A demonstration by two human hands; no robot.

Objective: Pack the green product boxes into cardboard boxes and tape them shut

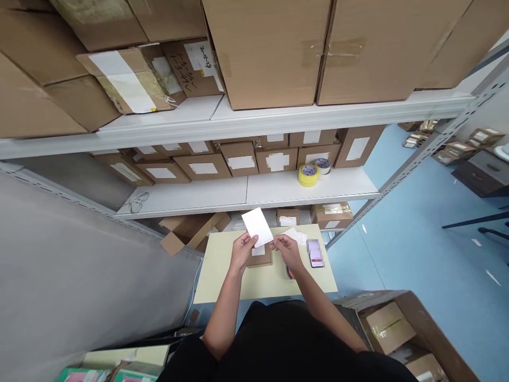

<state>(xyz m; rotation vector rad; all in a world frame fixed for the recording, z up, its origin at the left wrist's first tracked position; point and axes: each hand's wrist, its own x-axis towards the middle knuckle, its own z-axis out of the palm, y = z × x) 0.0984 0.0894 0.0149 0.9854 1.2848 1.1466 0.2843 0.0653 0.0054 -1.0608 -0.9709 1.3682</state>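
A white paper sheet [257,224], perhaps a label, is held up above the pale yellow table [222,276]. My left hand [242,250] pinches its lower left edge, the thumb lying on top. At its lower right corner, the closed fingers of my right hand [287,249] grip the sheet too. Under the hands lies a small cardboard box [260,260] with a white label on it, partly covered. Beside my right hand are more white papers [297,235] and a phone [315,253]. An orange and blue object [290,272] is half hidden behind my right wrist.
A shelf [191,196] beyond the table carries labelled cartons [202,167] and a yellow tape roll [308,175]. Big cartons [270,53] fill the shelf above. An open carton [433,323] holding boxes stands at lower right; a grey wall [79,254] bounds the left.
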